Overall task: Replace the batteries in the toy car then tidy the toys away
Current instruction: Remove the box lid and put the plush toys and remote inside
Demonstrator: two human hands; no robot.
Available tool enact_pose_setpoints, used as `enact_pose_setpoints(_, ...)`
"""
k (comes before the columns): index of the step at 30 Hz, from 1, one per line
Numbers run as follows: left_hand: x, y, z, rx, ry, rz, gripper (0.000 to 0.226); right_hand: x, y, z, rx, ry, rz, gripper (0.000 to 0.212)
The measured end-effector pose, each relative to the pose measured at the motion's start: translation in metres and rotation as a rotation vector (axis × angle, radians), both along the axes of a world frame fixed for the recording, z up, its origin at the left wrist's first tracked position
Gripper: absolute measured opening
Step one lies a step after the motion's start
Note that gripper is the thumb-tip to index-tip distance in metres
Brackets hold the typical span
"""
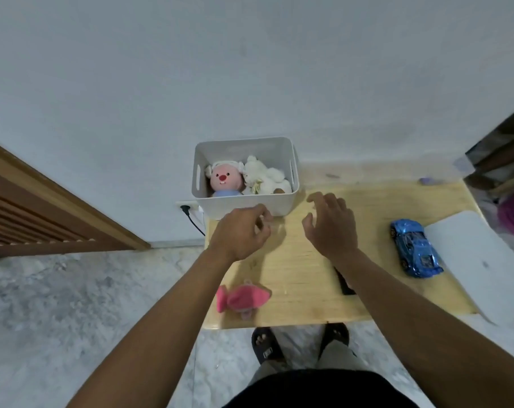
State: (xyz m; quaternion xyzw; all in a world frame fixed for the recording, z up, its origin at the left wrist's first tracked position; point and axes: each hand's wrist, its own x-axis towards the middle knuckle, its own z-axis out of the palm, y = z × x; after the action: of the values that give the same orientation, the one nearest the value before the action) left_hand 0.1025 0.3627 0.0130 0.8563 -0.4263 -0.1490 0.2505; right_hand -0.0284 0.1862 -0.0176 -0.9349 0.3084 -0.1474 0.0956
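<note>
Pale wooden counter (302, 278) carries a white bin (244, 206) at its far left, plush toys inside. Left hand (241, 234) hovers with its grip curled, apparently empty; right hand (330, 225) spreads open, holding nothing. Blue toy car (414, 248) sits far right, pink plush (242, 298) near the front edge, where a passing arm could knock it off

The right forearm covers most of a dark flat thing (343, 285) on the table, well back from the fingers, so no idea what it is. Left hand (240, 234) has its fingertips curled under, can't tell if anything's pinched in there. Past the fingers, the box (283, 201) wall hides the lower halves of the pink-faced plush (224, 181) and the white plush (263, 175). The white slab (473, 260) runs off the right edge. Small purple blob (426, 181) far right is too blurry to call.
</note>
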Motion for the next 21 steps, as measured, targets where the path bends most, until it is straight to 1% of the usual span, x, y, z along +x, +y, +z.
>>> enact_pose_setpoints(1,-0.007,0.007,-0.011,0.12,0.061,-0.027,0.023,-0.018,-0.002,-0.009,0.05,0.161,-0.051,0.042)
enact_pose_setpoints(2,-0.012,0.015,-0.022,0.248,0.13,-0.053,0.034,-0.034,-0.004,-0.019,0.114,0.331,-0.107,0.049)
enact_pose_setpoints(3,-0.017,0.021,-0.03,0.363,0.192,-0.085,0.051,-0.05,-0.005,-0.027,0.181,0.47,-0.158,0.055)
enact_pose_setpoints(4,-0.021,0.026,-0.038,0.466,0.245,-0.117,0.068,-0.064,-0.007,-0.034,0.242,0.567,-0.198,0.059)
enact_pose_setpoints(5,-0.026,0.03,-0.044,0.559,0.287,-0.139,0.078,-0.076,-0.007,-0.04,0.295,0.62,-0.225,0.061)
enact_pose_setpoints(6,-0.029,0.035,-0.05,0.635,0.32,-0.144,0.082,-0.086,-0.007,-0.045,0.333,0.633,-0.241,0.061)
enact_pose_setpoints(7,-0.032,0.039,-0.058,0.699,0.328,-0.144,0.084,-0.095,-0.006,-0.05,0.355,0.624,-0.249,0.061)
enact_pose_setpoints(10,-0.038,0.051,-0.08,0.802,0.241,-0.161,0.101,-0.109,-0.002,-0.06,0.389,0.52,-0.255,0.058)
enact_pose_setpoints(11,-0.038,0.051,-0.084,0.797,0.228,-0.158,0.1,-0.11,-0.001,-0.062,0.408,0.49,-0.25,0.056)
enact_pose_setpoints(12,-0.039,0.051,-0.086,0.78,0.236,-0.139,0.095,-0.109,-0.001,-0.063,0.429,0.469,-0.244,0.055)
enact_pose_setpoints(14,-0.04,0.048,-0.085,0.762,0.264,-0.108,0.079,-0.106,-0.001,-0.065,0.467,0.438,-0.249,0.051)
enact_pose_setpoints(16,-0.039,0.045,-0.085,0.722,0.264,-0.106,0.07,-0.103,-0.002,-0.065,0.497,0.413,-0.275,0.048)
enact_pose_setpoints(18,-0.036,0.043,-0.081,0.628,0.254,-0.108,0.066,-0.102,-0.002,-0.063,0.51,0.341,-0.3,0.047)
enact_pose_setpoints(19,-0.033,0.041,-0.077,0.566,0.246,-0.108,0.063,-0.101,-0.002,-0.06,0.505,0.262,-0.312,0.048)
enact_pose_setpoints(21,-0.023,0.033,-0.061,0.424,0.198,-0.124,0.06,-0.097,-0.002,-0.052,0.439,0.037,-0.308,0.052)
